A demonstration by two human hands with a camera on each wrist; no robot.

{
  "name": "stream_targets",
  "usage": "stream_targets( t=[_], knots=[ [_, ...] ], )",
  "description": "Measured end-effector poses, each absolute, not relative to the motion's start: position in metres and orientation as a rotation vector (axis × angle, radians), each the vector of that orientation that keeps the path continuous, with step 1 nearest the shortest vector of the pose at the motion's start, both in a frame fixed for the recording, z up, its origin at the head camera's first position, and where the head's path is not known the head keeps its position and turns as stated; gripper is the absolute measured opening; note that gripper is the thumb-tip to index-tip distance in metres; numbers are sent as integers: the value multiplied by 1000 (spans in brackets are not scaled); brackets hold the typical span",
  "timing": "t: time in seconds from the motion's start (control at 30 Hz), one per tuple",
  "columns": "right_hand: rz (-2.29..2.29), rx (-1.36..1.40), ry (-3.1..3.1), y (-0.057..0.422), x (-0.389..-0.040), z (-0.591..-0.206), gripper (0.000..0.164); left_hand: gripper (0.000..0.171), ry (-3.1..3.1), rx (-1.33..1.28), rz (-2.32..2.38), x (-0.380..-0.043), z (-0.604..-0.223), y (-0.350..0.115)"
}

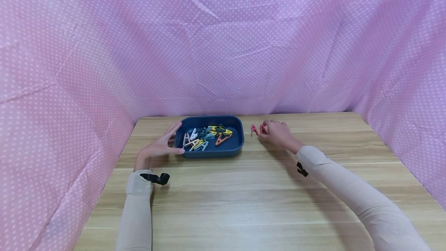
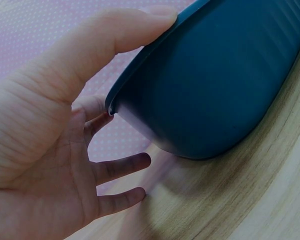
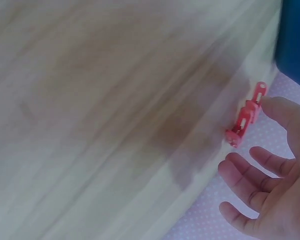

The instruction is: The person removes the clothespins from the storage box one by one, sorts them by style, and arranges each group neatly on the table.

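A dark blue plastic box (image 1: 213, 154) stands on the table with several clothespins (image 1: 205, 134) in white, yellow, orange and blue-green tones lying inside. At its left end is my left hand (image 1: 161, 145), thumb resting on the near rim and forefinger reaching along toward the far corner. Two of its other fingers extend free below the rim in the left wrist view. To the right of the box are two red clothespins (image 1: 254, 130). My right hand (image 1: 277, 132) is at the right-hand one, thumb tip right against the red plastic, the other visible fingers spread apart from it (image 3: 285, 175).
The wood-grain table (image 1: 223, 196) ends at a pink polka-dot cloth (image 1: 223, 69) close behind the box and the red clothespins. More of this cloth hangs at both sides. A black strap mount (image 1: 158, 178) sticks out from the left wrist.
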State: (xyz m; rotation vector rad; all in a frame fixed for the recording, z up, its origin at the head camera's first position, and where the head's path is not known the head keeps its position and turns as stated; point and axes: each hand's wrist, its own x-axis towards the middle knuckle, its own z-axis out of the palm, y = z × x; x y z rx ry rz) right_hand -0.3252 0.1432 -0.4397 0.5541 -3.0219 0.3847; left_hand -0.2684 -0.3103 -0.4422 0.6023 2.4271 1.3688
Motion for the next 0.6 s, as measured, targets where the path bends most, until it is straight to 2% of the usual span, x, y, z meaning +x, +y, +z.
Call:
stream_targets(
  t=[0.37, 0.6],
  knots=[
    [445, 585, -2957, 134, -325, -427, 46, 101, 2456, 624, 1348, -270, -445, -310],
    [586, 560, -2907, 124, -329, -417, 41, 101, 2464, 638, 1339, -269, -445, -309]
  ],
)
